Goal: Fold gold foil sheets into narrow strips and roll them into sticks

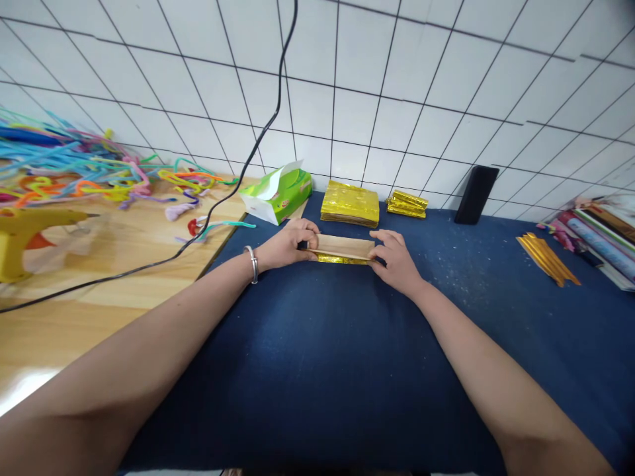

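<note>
Between my two hands is a partly folded sheet of gold foil paper (344,246), its brown backing facing up and a shiny gold strip along the near edge. My left hand (296,243), with a silver bangle at the wrist, pinches the sheet's left end between thumb and fingers. At the right end, my right hand (393,260) grips the paper with thumb and forefinger, the other fingers held out above. Just beyond lies a stack of gold foil paper (350,202). Beside it is a small pile of folded gold strips (407,203).
A dark blue mat (317,370) covers the table. Leftward are a green tissue pack (285,192), tangled pipe cleaners (99,172), a yellow glue gun (30,231) and a black cable (258,142). A black phone-like slab (476,195), folded gold pieces (547,258) and books (608,241) are rightward.
</note>
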A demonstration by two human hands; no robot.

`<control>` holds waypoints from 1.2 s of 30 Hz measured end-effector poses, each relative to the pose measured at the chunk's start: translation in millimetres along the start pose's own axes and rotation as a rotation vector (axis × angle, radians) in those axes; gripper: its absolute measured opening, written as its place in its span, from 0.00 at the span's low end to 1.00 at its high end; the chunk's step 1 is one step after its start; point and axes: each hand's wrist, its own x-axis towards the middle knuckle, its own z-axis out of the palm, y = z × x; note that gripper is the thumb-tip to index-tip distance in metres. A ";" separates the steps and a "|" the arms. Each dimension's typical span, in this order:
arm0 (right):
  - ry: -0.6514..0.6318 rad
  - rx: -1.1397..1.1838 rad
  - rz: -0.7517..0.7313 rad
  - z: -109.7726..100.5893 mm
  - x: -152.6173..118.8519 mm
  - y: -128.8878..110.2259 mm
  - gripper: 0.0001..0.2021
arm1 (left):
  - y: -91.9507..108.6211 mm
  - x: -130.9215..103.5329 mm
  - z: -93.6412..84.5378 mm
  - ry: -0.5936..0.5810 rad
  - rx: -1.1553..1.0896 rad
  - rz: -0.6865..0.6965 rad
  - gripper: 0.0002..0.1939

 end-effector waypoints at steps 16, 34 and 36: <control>-0.073 -0.139 -0.200 -8.7 -8.6 -15.2 0.10 | 46.1 -15.9 -10.3 -0.077 0.462 0.248 0.13; -0.204 0.171 0.040 -8.9 -18.2 -33.8 0.09 | 52.5 -40.5 -9.6 -0.117 -0.073 -0.019 0.11; -0.187 0.196 0.099 -8.6 -15.2 -36.3 0.10 | 51.7 -37.9 -8.5 -0.096 -0.107 -0.069 0.11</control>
